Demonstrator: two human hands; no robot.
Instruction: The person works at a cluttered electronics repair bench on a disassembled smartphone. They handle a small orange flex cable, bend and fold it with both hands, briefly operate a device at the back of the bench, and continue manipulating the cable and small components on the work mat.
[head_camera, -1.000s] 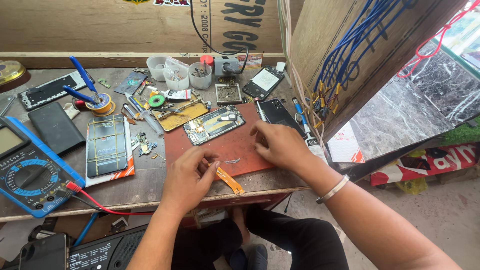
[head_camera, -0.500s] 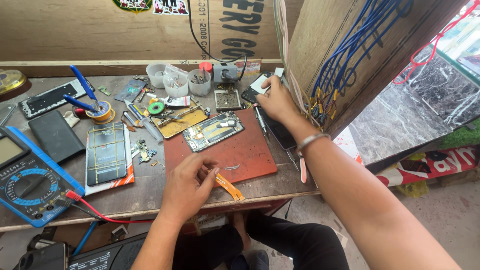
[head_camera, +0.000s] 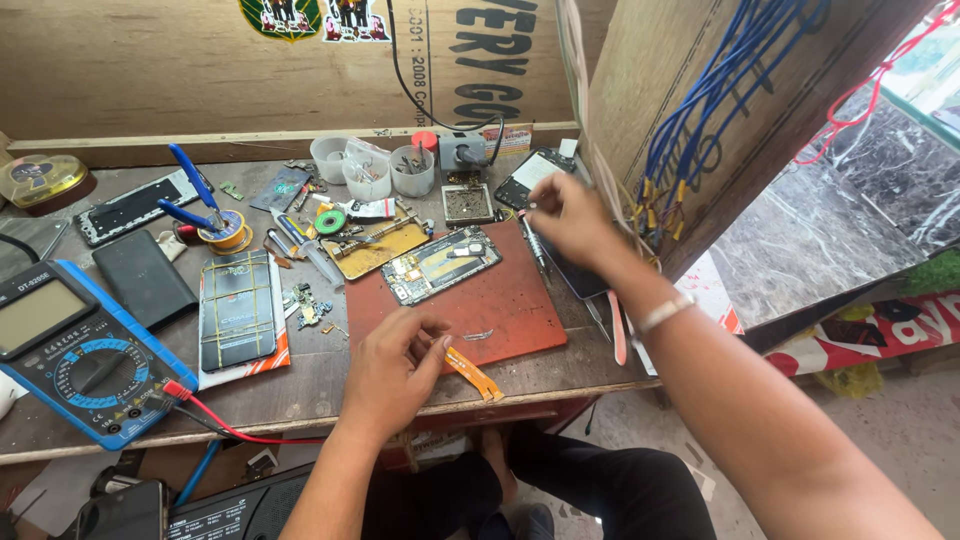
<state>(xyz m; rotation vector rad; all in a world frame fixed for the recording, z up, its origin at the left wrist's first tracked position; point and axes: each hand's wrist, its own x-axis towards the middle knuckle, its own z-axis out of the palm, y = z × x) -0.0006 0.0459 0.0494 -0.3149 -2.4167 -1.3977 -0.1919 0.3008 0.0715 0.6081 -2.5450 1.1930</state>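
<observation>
Left hand (head_camera: 390, 372) near the front edge of the workbench (head_camera: 300, 385), thumb and forefinger pinched on one end of an orange flex ribbon (head_camera: 473, 372); flat thin strip, rest of it sticks out right of the fingers and lies on the front edge of the red mat (head_camera: 510, 300). Right hand (head_camera: 565, 215) at the mat's back right corner, fingers curled close around something small, can't tell what; a slim metal screwdriver (head_camera: 535, 245) lies just under it. Opened phone (head_camera: 440, 263), bare boards showing, on the mat's back left, well apart from the left hand. Blue multimeter (head_camera: 85, 350) at the front left corner, red lead trailing. Clear plastic cups (head_camera: 370, 172) along the back edge. Bench top is worn grey wood.
</observation>
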